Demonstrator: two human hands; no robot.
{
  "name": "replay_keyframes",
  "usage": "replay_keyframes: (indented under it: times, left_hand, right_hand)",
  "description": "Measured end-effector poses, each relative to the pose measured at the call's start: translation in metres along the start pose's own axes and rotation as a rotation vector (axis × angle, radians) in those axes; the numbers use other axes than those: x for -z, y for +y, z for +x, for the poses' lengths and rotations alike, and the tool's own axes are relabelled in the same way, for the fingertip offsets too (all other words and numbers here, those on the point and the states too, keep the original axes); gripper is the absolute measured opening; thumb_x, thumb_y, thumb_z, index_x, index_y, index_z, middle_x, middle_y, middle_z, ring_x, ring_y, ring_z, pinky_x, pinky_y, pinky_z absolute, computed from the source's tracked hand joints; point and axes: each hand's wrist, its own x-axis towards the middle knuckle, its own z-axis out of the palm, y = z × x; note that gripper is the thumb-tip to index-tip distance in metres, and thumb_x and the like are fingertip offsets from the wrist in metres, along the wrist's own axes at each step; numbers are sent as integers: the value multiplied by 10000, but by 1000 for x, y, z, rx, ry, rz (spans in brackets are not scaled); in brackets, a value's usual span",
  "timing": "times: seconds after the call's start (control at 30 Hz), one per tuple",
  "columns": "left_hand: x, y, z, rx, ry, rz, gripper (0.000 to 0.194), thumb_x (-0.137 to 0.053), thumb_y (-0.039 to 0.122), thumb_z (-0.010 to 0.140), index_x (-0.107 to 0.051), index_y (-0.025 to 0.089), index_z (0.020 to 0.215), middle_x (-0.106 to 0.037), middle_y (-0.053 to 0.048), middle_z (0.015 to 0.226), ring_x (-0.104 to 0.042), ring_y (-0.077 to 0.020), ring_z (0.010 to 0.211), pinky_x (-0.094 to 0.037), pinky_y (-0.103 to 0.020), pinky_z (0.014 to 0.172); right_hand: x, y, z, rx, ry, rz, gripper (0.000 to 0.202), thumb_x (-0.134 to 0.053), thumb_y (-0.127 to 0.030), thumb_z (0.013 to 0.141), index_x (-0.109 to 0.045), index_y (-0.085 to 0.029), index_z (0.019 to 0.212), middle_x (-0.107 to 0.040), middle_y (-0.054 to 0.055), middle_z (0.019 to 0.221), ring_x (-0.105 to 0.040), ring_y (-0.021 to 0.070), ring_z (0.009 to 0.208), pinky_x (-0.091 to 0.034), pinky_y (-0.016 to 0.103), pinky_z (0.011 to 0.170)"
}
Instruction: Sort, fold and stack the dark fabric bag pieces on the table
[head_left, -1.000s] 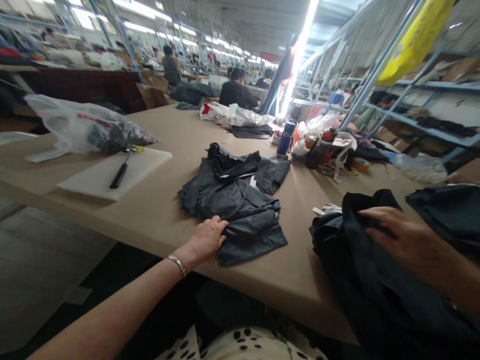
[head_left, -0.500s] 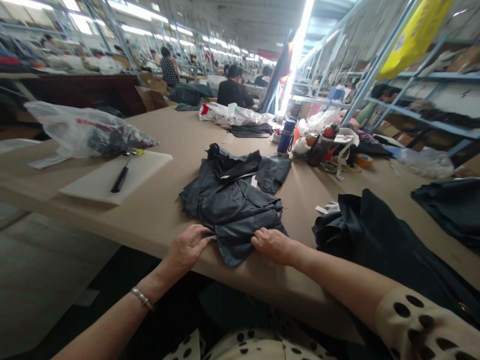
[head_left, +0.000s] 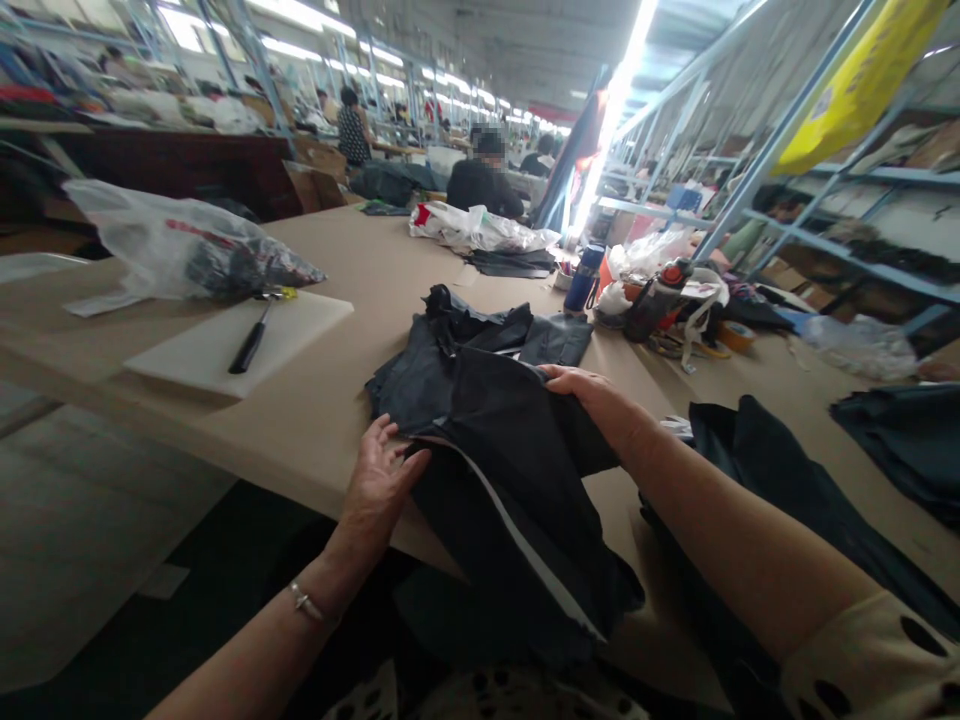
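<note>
A dark fabric garment piece [head_left: 517,440] with a pale strip along one edge lies over the pile and hangs past the table's near edge. My right hand [head_left: 581,390] pinches its upper right edge, thumb on top, other fingers partly hidden. To the left, my left hand [head_left: 382,465] has its fingers apart beside the piece's left edge and grips nothing. Beneath and behind, a stack of dark fabric pieces [head_left: 405,350] rests on the brown table [head_left: 315,420].
On the left, a hammer-like tool with a black handle [head_left: 249,345] lies on a white board [head_left: 187,350], near a clear plastic bag [head_left: 180,235]. A blue bottle [head_left: 583,278] and clutter stand at the back right. More dark fabric [head_left: 739,460] drapes on the right.
The dark piece has been lifted and spread toward me, now hanging over the table edge. My right hand moved up and away from me with its edge; my left fingers have parted.
</note>
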Motion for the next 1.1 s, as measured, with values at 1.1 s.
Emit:
replay_keyframes:
  times: [1.1]
  left_hand:
    - [-56, 80, -47, 350, -239, -576, 219, -739, 186, 608, -711, 189, 825, -703, -6, 766, -622, -146, 712, -487, -233, 696]
  right_hand:
    - [-19, 86, -42, 175, 93, -601, 239, -514, -172, 734, -621, -170, 948, -610, -3, 813, -546, 144, 744, -439, 244, 667]
